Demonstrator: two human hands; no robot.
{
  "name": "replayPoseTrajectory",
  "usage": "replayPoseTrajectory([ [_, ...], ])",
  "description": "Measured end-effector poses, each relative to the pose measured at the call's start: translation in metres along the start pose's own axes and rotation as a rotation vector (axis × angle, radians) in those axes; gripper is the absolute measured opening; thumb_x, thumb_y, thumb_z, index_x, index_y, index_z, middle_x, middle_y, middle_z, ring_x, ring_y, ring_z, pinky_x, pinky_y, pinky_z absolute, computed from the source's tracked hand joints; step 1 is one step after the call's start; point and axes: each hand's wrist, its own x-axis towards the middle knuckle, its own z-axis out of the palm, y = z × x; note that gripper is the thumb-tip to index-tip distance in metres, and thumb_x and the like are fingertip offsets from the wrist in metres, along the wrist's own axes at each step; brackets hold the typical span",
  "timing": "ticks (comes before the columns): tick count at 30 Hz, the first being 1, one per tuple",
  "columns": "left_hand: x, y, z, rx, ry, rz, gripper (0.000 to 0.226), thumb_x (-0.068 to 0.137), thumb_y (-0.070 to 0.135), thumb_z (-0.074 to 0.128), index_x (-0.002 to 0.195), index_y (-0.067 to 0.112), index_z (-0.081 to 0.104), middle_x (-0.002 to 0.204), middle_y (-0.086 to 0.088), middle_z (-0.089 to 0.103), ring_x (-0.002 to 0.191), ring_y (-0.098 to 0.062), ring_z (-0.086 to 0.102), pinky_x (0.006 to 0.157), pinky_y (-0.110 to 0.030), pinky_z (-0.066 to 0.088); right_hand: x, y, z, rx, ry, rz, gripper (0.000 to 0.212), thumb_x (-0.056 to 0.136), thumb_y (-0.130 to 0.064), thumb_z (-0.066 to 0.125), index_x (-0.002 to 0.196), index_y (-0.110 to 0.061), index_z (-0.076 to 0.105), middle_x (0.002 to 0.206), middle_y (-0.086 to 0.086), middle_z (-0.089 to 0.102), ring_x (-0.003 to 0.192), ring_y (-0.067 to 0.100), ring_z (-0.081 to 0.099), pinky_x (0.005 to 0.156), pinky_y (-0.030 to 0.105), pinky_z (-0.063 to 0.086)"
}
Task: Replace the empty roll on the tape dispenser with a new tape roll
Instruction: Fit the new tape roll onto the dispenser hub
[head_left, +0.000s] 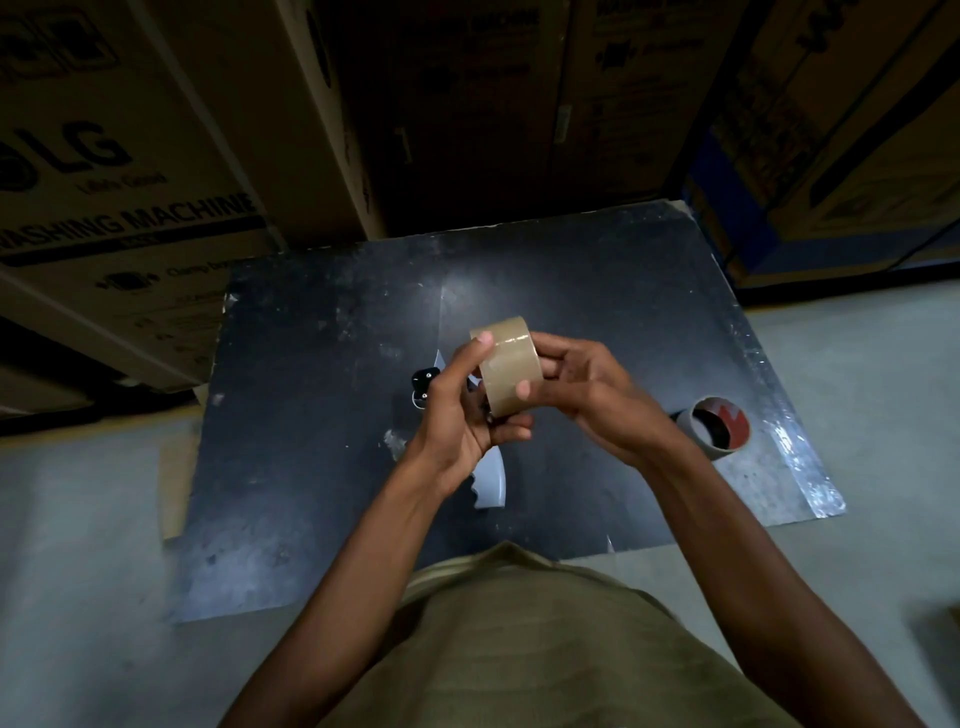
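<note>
A brown tape roll (506, 364) is held upright above the black table (322, 364), its broad outer face toward me. My left hand (457, 410) grips its left side, thumb on the top edge. From the right, my right hand (576, 384) holds it with fingers on the side and the thumb on the face. Under my hands lies the tape dispenser (491, 480), with its pale serrated handle showing below and a black part showing at the left; the rest is hidden. An empty roll (719, 426), a cardboard core with red inside, stands at the table's right.
Large cardboard appliance boxes (130, 171) are stacked behind and to the left of the table, more at the right (841, 130). The table stands on a grey floor (78, 545). My torso in an olive shirt (519, 639) fills the bottom.
</note>
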Motion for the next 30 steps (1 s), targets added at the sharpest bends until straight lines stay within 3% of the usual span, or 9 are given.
replayPoseTrajectory([
  [5, 0.001, -0.002, -0.003, -0.089, -0.053, 0.061, 0.063, 0.084, 0.035, 0.062, 0.136, 0.003, 0.044, 0.107, -0.024, 0.058, 0.066, -0.028, 0.067, 0.052, -0.032, 0.056, 0.006, 0.007, 0.010, -0.043, 0.231, -0.048, 0.022, 0.097, -0.010, 0.063, 0.111, 0.004, 0.072, 0.099, 0.021, 0.076, 0.089, 0.027, 0.070, 0.080, 0.037, 0.054],
  [11, 0.004, -0.007, -0.011, -0.040, -0.161, 0.221, 0.058, 0.082, 0.009, 0.067, 0.134, 0.024, 0.045, 0.130, -0.021, 0.052, 0.094, -0.038, 0.066, 0.071, -0.049, 0.058, 0.013, 0.013, 0.019, -0.042, 0.406, -0.039, 0.046, 0.103, -0.028, 0.056, 0.087, 0.013, 0.068, 0.079, 0.037, 0.066, 0.067, 0.034, 0.060, 0.060, 0.040, 0.047],
  [13, 0.004, -0.008, -0.018, 0.156, -0.118, 0.344, 0.067, 0.079, 0.002, 0.070, 0.138, 0.023, 0.043, 0.132, -0.020, 0.052, 0.104, -0.031, 0.064, 0.083, -0.051, 0.057, 0.014, 0.012, 0.018, 0.045, 0.372, -0.007, 0.034, 0.101, -0.020, 0.056, 0.098, 0.010, 0.071, 0.086, 0.031, 0.070, 0.073, 0.034, 0.063, 0.063, 0.037, 0.051],
  [15, 0.005, -0.009, -0.023, 0.394, -0.100, 0.485, 0.077, 0.073, -0.003, 0.074, 0.139, 0.019, 0.042, 0.132, -0.018, 0.053, 0.107, -0.023, 0.061, 0.086, -0.040, 0.056, 0.015, 0.012, 0.016, 0.099, 0.362, 0.016, 0.030, 0.099, -0.017, 0.058, 0.107, 0.009, 0.071, 0.098, 0.031, 0.070, 0.086, 0.037, 0.064, 0.075, 0.040, 0.052],
  [18, 0.006, -0.008, -0.025, 0.509, -0.135, 0.502, 0.084, 0.064, -0.008, 0.078, 0.137, 0.020, 0.047, 0.133, -0.012, 0.054, 0.112, -0.024, 0.061, 0.087, -0.039, 0.054, 0.015, 0.013, 0.015, 0.085, 0.361, 0.044, 0.034, 0.099, -0.024, 0.060, 0.110, 0.006, 0.071, 0.106, 0.034, 0.070, 0.090, 0.037, 0.067, 0.079, 0.039, 0.055],
  [21, 0.008, -0.011, -0.025, 0.474, -0.150, 0.421, 0.093, 0.065, 0.004, 0.085, 0.143, 0.032, 0.043, 0.139, -0.008, 0.053, 0.121, -0.026, 0.060, 0.094, -0.043, 0.054, 0.016, 0.016, 0.015, 0.084, 0.322, 0.037, 0.033, 0.101, -0.021, 0.057, 0.110, 0.009, 0.069, 0.101, 0.036, 0.070, 0.089, 0.036, 0.065, 0.077, 0.036, 0.056],
  [25, 0.009, -0.009, -0.025, 0.108, -0.073, 0.208, 0.082, 0.074, 0.021, 0.082, 0.143, 0.039, 0.043, 0.141, -0.010, 0.055, 0.122, -0.028, 0.062, 0.090, -0.048, 0.056, 0.015, 0.019, 0.014, 0.061, 0.243, 0.008, 0.026, 0.101, -0.007, 0.054, 0.118, 0.008, 0.065, 0.107, 0.028, 0.071, 0.099, 0.031, 0.065, 0.089, 0.041, 0.051],
  [28, 0.009, -0.008, -0.031, 0.181, -0.068, 0.255, 0.082, 0.071, 0.015, 0.083, 0.142, 0.033, 0.046, 0.140, -0.013, 0.053, 0.124, -0.033, 0.059, 0.088, -0.047, 0.056, 0.014, 0.019, 0.013, 0.096, 0.235, 0.029, 0.023, 0.098, 0.001, 0.051, 0.112, 0.006, 0.068, 0.097, 0.019, 0.075, 0.091, 0.023, 0.071, 0.081, 0.030, 0.057],
  [30, 0.007, -0.007, -0.032, 0.336, -0.076, 0.372, 0.087, 0.065, 0.010, 0.086, 0.141, 0.027, 0.047, 0.137, -0.015, 0.053, 0.122, -0.034, 0.058, 0.090, -0.045, 0.055, 0.017, 0.025, 0.012, 0.090, 0.332, 0.096, 0.027, 0.099, -0.020, 0.055, 0.105, 0.000, 0.072, 0.097, 0.020, 0.074, 0.086, 0.024, 0.073, 0.080, 0.036, 0.060],
])
